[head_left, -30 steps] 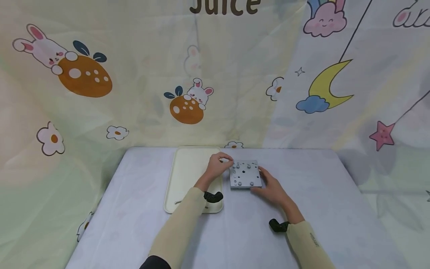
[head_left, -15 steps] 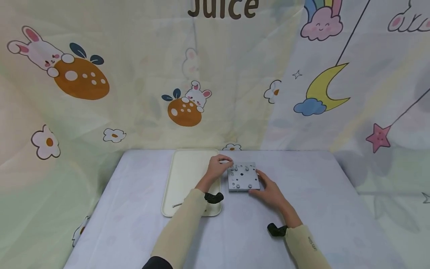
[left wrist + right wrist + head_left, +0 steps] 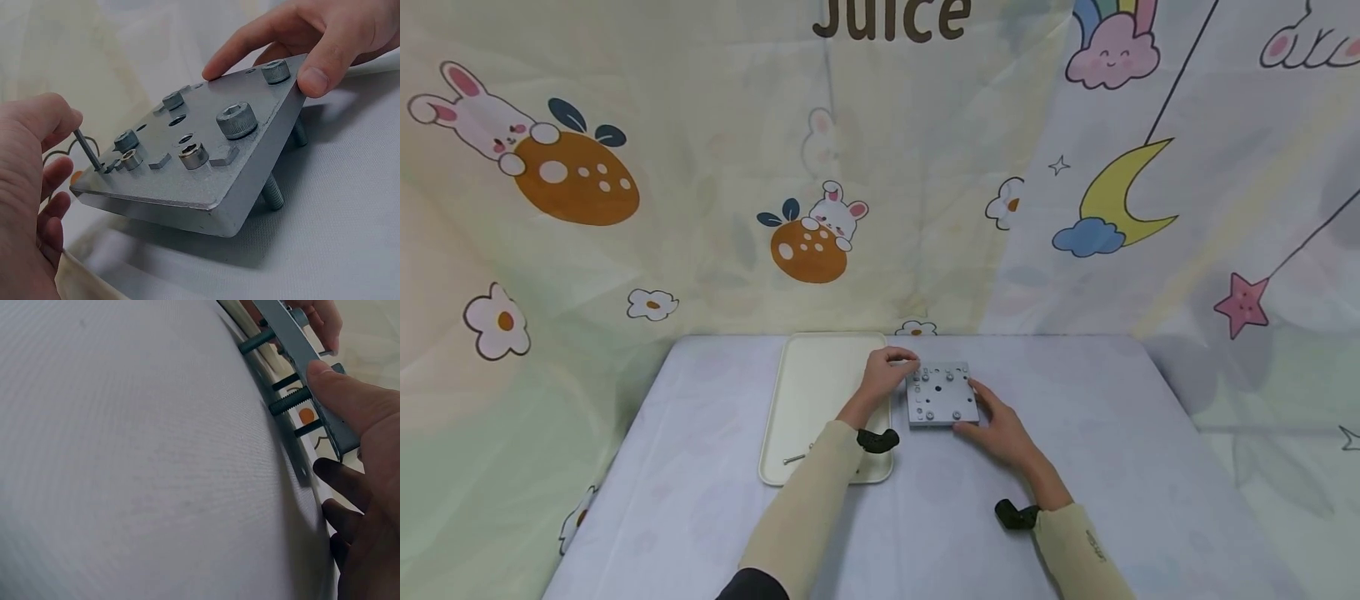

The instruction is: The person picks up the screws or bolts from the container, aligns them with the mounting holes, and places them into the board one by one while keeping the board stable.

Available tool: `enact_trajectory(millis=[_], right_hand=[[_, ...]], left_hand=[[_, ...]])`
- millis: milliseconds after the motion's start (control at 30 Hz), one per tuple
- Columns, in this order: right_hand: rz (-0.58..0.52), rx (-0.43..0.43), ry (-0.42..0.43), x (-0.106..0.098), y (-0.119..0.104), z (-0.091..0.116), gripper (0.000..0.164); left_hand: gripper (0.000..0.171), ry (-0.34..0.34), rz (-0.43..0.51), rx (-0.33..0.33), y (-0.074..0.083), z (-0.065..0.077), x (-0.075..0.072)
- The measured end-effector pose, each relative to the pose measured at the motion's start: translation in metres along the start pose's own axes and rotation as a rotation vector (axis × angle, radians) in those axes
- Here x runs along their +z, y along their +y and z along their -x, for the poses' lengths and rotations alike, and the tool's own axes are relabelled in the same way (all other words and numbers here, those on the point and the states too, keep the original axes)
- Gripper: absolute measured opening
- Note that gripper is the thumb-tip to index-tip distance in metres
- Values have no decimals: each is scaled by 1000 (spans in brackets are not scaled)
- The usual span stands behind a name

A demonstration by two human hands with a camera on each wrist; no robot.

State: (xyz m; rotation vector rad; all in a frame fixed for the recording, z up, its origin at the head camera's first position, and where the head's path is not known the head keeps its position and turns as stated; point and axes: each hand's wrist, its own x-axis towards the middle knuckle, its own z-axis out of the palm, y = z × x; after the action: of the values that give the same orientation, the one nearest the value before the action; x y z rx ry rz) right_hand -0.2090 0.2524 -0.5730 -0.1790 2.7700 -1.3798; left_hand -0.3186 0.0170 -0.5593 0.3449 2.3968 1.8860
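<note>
A square grey metal plate (image 3: 946,398) with several socket-head bolts sits over the white cloth, raised on bolt shanks (image 3: 290,400) that stick out below it. My left hand (image 3: 882,377) is at its far left corner and pinches a thin metal rod (image 3: 87,150) between thumb and forefinger. The rod's lower end meets the plate at a hole beside a small screw (image 3: 131,159); how deep it sits I cannot tell. My right hand (image 3: 1003,427) holds the plate's right side, thumb (image 3: 319,78) at the near edge and a finger along the far side.
A cream tray (image 3: 797,383) lies left of the plate, partly under my left forearm. On it is a screw (image 3: 793,458), with other small parts mostly hidden by the sleeve. A printed cloth backdrop (image 3: 715,208) rises behind the table (image 3: 1075,392).
The head view has shifted slightly. Both hands stay at the plate in nearly the same pose, the left still pinching the rod at the corner.
</note>
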Motion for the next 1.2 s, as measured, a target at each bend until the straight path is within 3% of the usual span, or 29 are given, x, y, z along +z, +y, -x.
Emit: enact_trajectory(millis=[233, 700, 933, 1200], right_hand=[[-4, 23, -6, 0, -2, 1, 97], [-12, 24, -6, 0, -2, 1, 96], [4, 52, -8, 2, 1, 0, 98], [-1, 44, -13, 0, 1, -1, 98]], left_hand=[[12, 17, 4, 8, -5, -3, 4], [18, 42, -15, 24, -2, 1, 0], [21, 38, -1, 21, 1, 8, -15], [20, -19, -21, 29, -1, 29, -49]])
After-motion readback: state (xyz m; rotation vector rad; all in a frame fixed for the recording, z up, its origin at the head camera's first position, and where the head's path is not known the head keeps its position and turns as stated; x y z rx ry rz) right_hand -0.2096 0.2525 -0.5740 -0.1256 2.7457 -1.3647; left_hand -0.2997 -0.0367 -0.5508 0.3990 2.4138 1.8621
